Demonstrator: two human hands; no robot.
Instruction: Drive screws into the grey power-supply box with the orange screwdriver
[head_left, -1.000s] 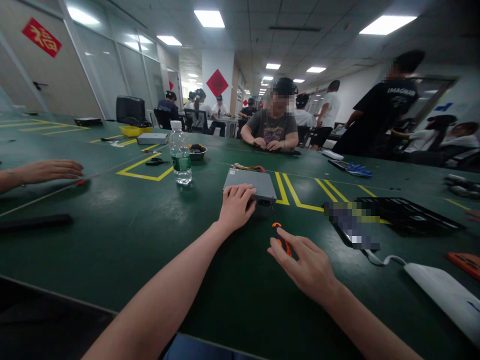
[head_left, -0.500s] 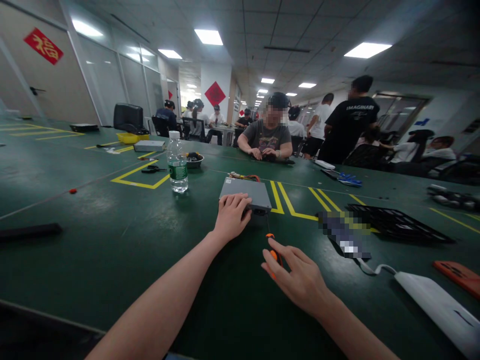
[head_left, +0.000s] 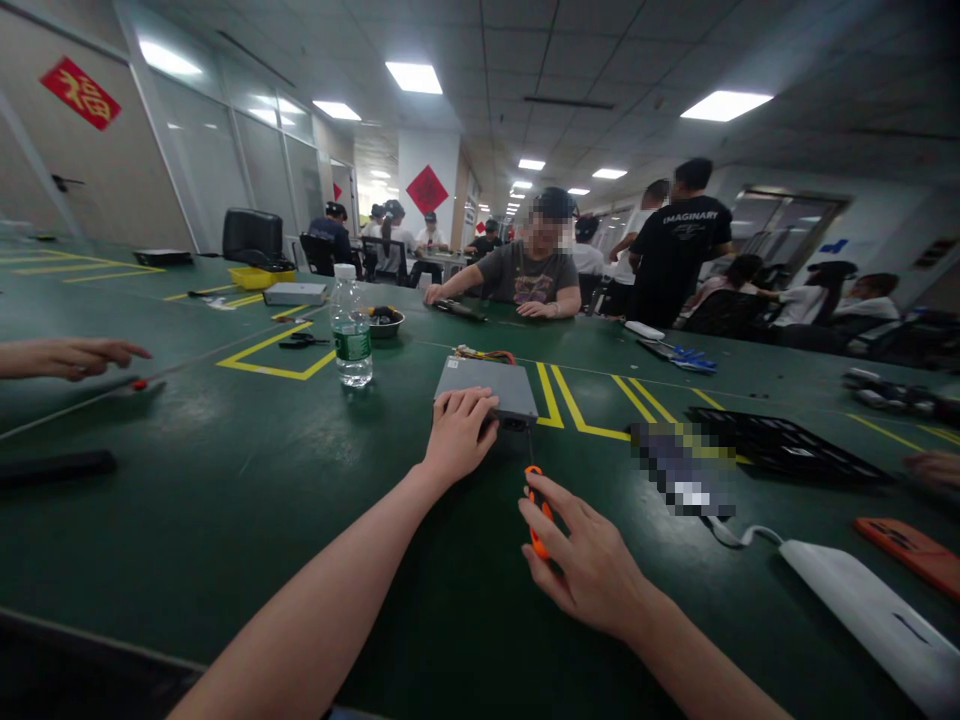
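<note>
A grey metal computer power supply (head_left: 491, 376) lies on the green table (head_left: 300, 520) in the head view, its coloured wires (head_left: 484, 354) at the far side. My left hand (head_left: 459, 435) grips its near left part, fingers over the top and thumb at the front face. My right hand (head_left: 581, 550) holds an orange-and-black screwdriver (head_left: 538, 530) between thumb and fingers. Its thin shaft points away from me, toward the near right corner of the power supply. Whether the tip touches a screw is too small to tell.
A water bottle (head_left: 351, 335) stands left of the power supply, by a metal bowl (head_left: 387, 322). At right lie a blurred phone (head_left: 679, 470), a white power bank (head_left: 862, 600) and a black panel (head_left: 787, 445). Another person's hand (head_left: 75, 358) reaches in at left; a person (head_left: 536, 270) sits opposite.
The screwdriver's handle has turned and shows more orange, and my right fingers have shifted around it. At left, another person's hand has appeared. The person opposite has stretched an arm out sideways.
</note>
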